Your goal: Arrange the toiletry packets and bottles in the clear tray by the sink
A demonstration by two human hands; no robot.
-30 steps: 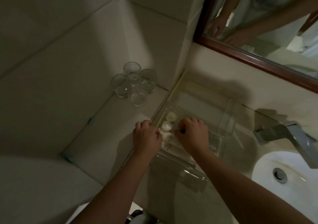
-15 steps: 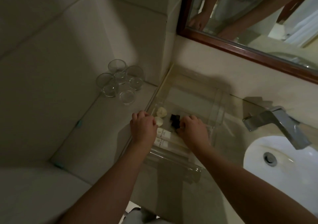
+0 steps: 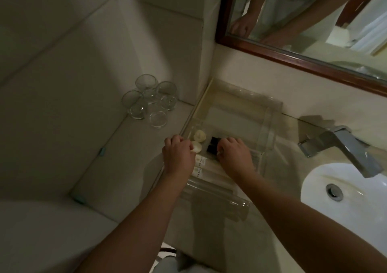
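Observation:
A clear acrylic tray sits on the counter left of the sink. Inside it, near its left wall, two white round caps of small bottles show, with labelled white bottle bodies below them. My left hand rests curled on the nearer white bottle at the tray's left edge. My right hand is closed on dark-capped bottles in the tray's middle; their bodies are hidden under my fingers.
Several empty drinking glasses stand in the corner to the left of the tray. A chrome faucet and white basin are at the right. A wood-framed mirror hangs above, reflecting my arms.
The camera view has shifted left and down. My right hand slid back, uncovering the dark caps. Both hands stay in the tray's near part.

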